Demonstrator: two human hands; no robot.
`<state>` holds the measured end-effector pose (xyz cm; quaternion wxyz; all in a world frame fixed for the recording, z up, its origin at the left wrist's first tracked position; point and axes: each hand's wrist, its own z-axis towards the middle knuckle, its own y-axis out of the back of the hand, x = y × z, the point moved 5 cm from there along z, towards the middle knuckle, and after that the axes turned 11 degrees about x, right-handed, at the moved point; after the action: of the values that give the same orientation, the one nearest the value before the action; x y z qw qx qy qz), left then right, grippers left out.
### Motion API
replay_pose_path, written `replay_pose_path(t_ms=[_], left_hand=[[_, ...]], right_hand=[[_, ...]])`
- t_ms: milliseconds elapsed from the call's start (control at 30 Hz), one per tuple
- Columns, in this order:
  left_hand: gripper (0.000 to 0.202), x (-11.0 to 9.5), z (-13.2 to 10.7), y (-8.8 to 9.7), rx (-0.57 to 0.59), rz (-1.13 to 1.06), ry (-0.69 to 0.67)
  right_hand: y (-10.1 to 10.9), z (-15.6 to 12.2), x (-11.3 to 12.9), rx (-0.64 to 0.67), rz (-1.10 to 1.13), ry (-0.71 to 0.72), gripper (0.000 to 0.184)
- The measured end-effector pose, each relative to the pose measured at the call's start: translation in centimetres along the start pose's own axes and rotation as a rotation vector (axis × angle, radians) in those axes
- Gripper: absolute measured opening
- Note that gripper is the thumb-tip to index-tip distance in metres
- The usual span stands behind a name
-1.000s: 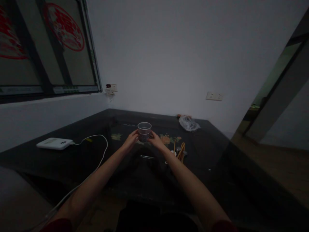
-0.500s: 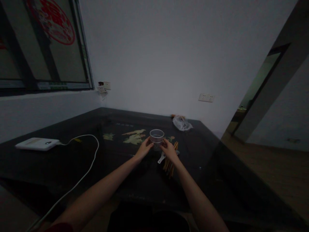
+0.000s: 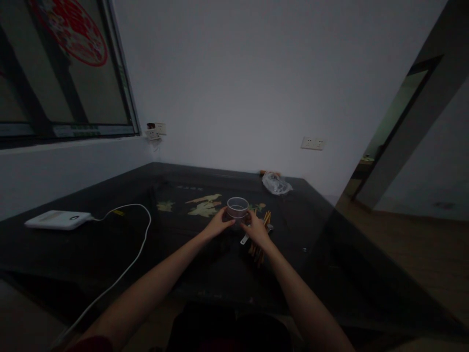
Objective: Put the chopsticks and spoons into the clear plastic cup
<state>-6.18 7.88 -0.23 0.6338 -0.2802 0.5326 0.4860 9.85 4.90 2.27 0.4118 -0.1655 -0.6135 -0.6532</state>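
Observation:
A clear, round plastic container [image 3: 237, 208] with a pale rim is upright between my hands, over the middle of the dark table. My left hand [image 3: 217, 225] is closed around its left side, while the fingers of my right hand [image 3: 256, 229] grip the right side. Under and beside my right hand lies a bunch of wooden chopsticks [image 3: 257, 255], partly covered by the hand and wrist. A spoon's white handle [image 3: 244, 240] pokes out to the left of them. Whether the container's base touches the table is too dark to tell.
At left on the table [image 3: 176, 274] lies a white device [image 3: 58, 220] like a power bank, its white cable [image 3: 141, 249] curving down past the front edge. Near the wall are a crumpled clear plastic bag [image 3: 276, 184] and a brownish object [image 3: 269, 173]. Wall sockets [image 3: 312, 143] sit above.
The camera view has shifted slightly. Both hands stay on the container, which has hardly moved; the fingers of my right hand have shifted a little lower on its side.

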Motion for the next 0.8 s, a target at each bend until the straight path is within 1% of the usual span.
replay_pose_path(t_ms=[167,300,367,467,633,733,800], left_hand=[[0.07,0.1,0.0,-0.3,0.019,0.015,0.013],[0.07,0.0,-0.1,-0.1,0.022,0.033,0.026],[0.072,-0.1,-0.1,-0.1,0.035,0.039,0.031],[0.078,0.0,-0.2,-0.1,0.071,0.038,0.041],[0.092,0.2,-0.3,-0.1,0.068,0.043,0.053],[0.099,-0.1,0.0,0.1,0.073,0.021,0.052],[0.098,-0.5,0.2,0.7,0.031,0.024,0.044]], right_hand=[[0.1,-0.2,0.0,0.025,-0.038,-0.014,0.06],[0.0,-0.1,-0.2,0.019,-0.068,-0.053,0.06],[0.0,-0.1,-0.3,0.025,-0.059,-0.046,0.062],[-0.2,0.1,-0.5,0.034,-0.036,-0.025,0.066],[-0.2,0.1,-0.5,0.057,0.003,-0.031,0.072],[0.5,0.3,-0.5,0.065,0.034,-0.013,0.071],[1.5,0.5,-0.8,0.039,0.055,-0.018,0.066]])
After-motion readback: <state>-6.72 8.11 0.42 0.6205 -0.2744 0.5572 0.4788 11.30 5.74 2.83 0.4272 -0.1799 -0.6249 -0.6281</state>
